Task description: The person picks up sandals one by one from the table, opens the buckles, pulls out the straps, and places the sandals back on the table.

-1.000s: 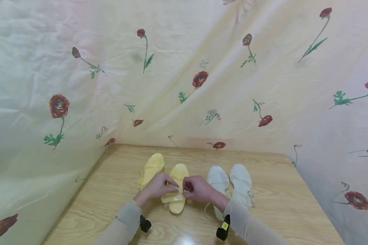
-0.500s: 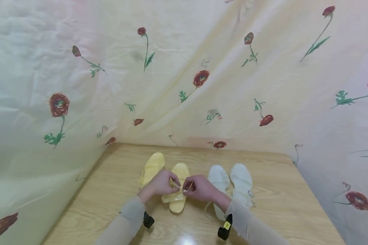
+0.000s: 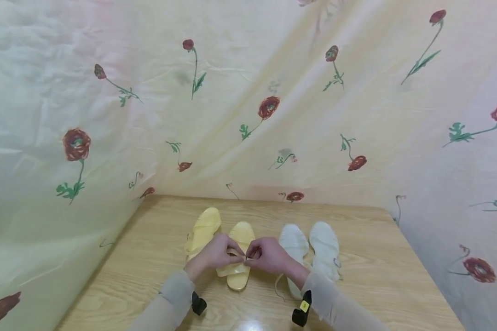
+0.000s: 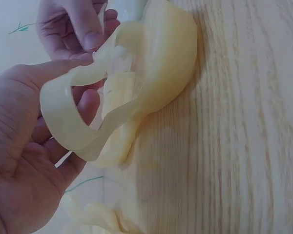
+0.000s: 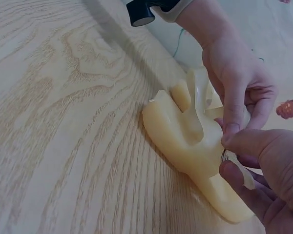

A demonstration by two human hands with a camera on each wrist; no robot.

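Note:
A yellow sandal (image 3: 239, 282) lies on the table with both hands over its middle. My left hand (image 3: 218, 251) pinches the ankle strap (image 4: 61, 114), which loops up from the sandal's heel in the left wrist view. Opposite it, my right hand (image 3: 269, 255) pinches a small metal buckle (image 5: 224, 155) and a strap end (image 5: 246, 176) between thumb and fingers. The fingertips of the two hands meet at the buckle. Whether the strap passes through the buckle cannot be told, as fingers cover part of it.
A second yellow sandal (image 3: 207, 222) lies to the left, partly behind my left hand. On the right are two white sandals (image 3: 293, 238) (image 3: 325, 243), one partly under my right wrist. Flowered cloth (image 3: 223, 115) hangs behind and beside the wooden table (image 3: 377, 276).
The hands have come together, so the gap between their fingertips has closed. Both still hold the strap parts over the same sandal, and the sandals lie where they were.

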